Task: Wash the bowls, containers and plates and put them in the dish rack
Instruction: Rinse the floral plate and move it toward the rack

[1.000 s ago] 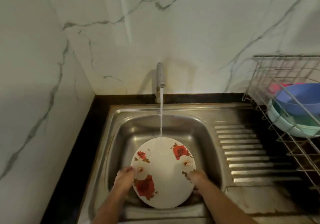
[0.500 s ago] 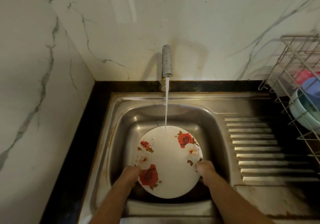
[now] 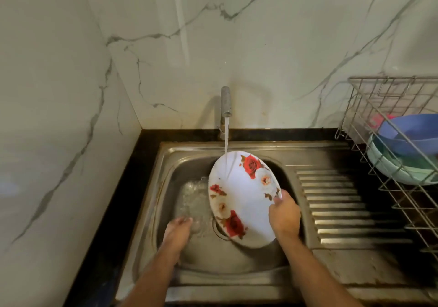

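Right hand gripping tilted plate under tap, left hand loose (blurred), rack beside sink

Two bare forearms, without sleeves, watch or bracelet, ending in the bare left hand and bare right hand; no rings discernible.

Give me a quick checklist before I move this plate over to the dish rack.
1. Grip: right hand holds the plate by its right edge: ok.
2. Left hand off the plate, free to help: ok.
3. Rinse: water from the tap runs down the plate's face; suds gone: cannot tell.
4. Room in the dish rack: blue bowl and green bowl fill the far end, near wires look bare: ok.
5. Tap off: not ok, water is running.
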